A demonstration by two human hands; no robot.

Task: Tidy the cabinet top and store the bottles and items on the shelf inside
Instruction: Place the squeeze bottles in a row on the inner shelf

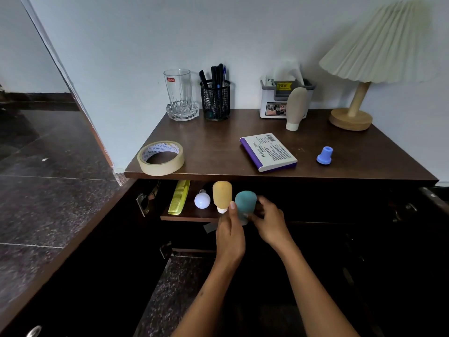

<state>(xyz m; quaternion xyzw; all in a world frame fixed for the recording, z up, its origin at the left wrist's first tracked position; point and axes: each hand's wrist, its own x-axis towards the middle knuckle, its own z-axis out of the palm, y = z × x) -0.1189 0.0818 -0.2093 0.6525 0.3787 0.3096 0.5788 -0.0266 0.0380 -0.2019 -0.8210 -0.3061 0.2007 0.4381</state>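
Fingers (261,203) around teal bottle (246,203)

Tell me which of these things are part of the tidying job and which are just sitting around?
Part of the job:
teal bottle, held by both hands (left hand, right hand)
yellow bottle, bulb and comb, on the shelf
beige bottle, tape roll, purple box, blue cap, on the cabinet top

Probably just sitting there:
lamp
glass
pen holder
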